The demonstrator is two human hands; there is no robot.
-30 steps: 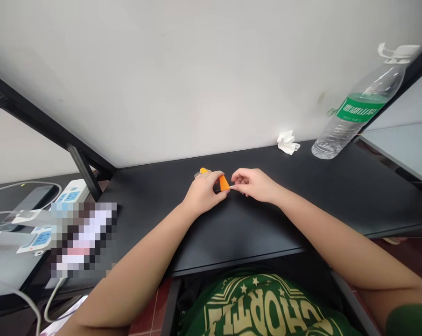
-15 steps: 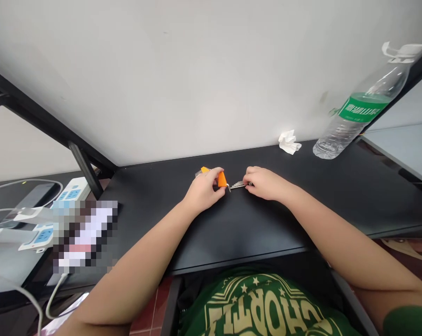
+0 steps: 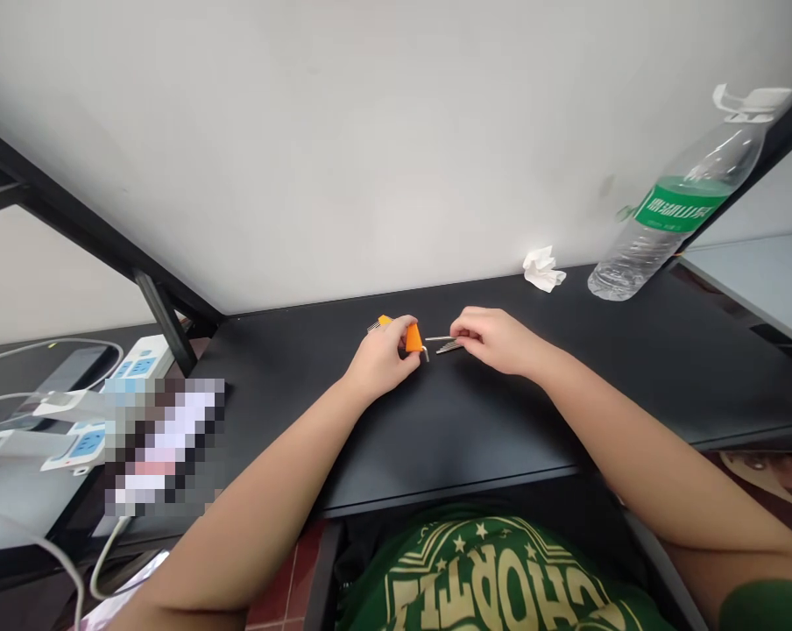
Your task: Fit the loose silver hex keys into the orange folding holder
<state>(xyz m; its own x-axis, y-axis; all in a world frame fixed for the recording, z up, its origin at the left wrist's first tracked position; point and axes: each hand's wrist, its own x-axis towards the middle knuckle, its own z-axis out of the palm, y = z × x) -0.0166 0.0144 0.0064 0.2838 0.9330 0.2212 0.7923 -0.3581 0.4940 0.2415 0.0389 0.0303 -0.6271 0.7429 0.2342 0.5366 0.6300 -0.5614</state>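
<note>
My left hand (image 3: 386,358) is closed around an orange hex key holder (image 3: 413,337). Thin metal keys poke out at its far left end, and one bent hex key (image 3: 426,354) shows at its right end. To the right, my right hand (image 3: 491,337) pinches one slim metal hex key (image 3: 439,338), whose free end points left toward the holder without touching it. Just under those fingers lie several loose hex keys (image 3: 449,347) on the black table (image 3: 449,429); my fingers partly cover them.
A large clear bottle with a green label (image 3: 682,206) stands at the back right, beside a crumpled tissue (image 3: 543,269). At left are a white power strip (image 3: 137,364), cables and a pixelated device (image 3: 169,447). A wall (image 3: 383,158) rises behind the table.
My right hand has lifted slightly, and a single hex key now stands apart from the loose ones, held in its fingers. My left hand stays nearly still with the orange holder.
</note>
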